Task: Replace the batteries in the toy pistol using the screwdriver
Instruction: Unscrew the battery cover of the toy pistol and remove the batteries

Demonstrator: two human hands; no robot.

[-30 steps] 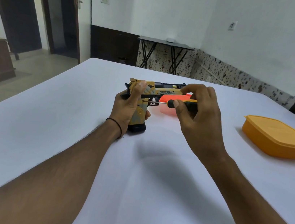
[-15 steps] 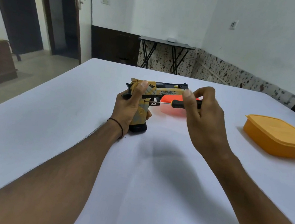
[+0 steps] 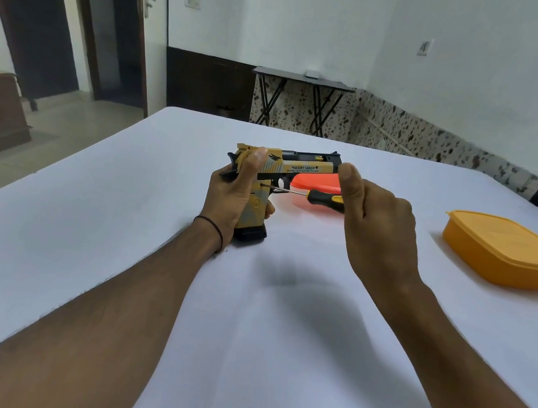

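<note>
**Screwdriver tip on the pistol grip**

The left hand [image 3: 230, 198] had the toy pistol [image 3: 300, 166] upright, black base down on the white worktop [image 3: 115, 251]. Its fingers [image 3: 269, 209] were wrapped round the grip, the thumb up across the rear of the slide. The right hand [image 3: 378, 226] was closed round the black-and-yellow handle of the screwdriver [image 3: 323, 198]. The shaft ran level, and its tip met the top of the grip, just beside the left thumb. A red lidded box [image 3: 316, 179] lay behind the shaft. An orange container [image 3: 509, 255] sat well apart, off to the right.
</note>
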